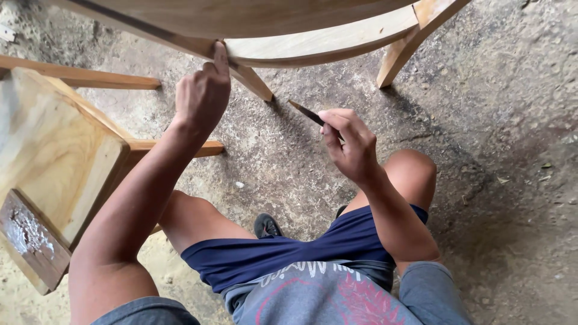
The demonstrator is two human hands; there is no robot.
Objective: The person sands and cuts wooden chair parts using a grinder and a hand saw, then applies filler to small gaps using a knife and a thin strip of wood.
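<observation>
The left hand (pixel 201 96) reaches up to the far side of the scene and grips the curved rail of a pale, unfinished wooden chair frame (pixel 313 45), the thumb pressed up against the rail's near edge and the fingers curled over it. The right hand (pixel 349 144) hovers lower and to the right, above the concrete floor (pixel 500 120), pinching a thin dark pencil-like tool (pixel 307 112) between thumb and fingertips; its tip points far-left toward the frame without touching it. Two of the frame's legs slant down to the floor just beyond the hands. At the left stands a second piece of bare wooden furniture (pixel 54 156), with a small dark wooden block (pixel 30 238) smeared with pale residue resting at its near corner.
</observation>
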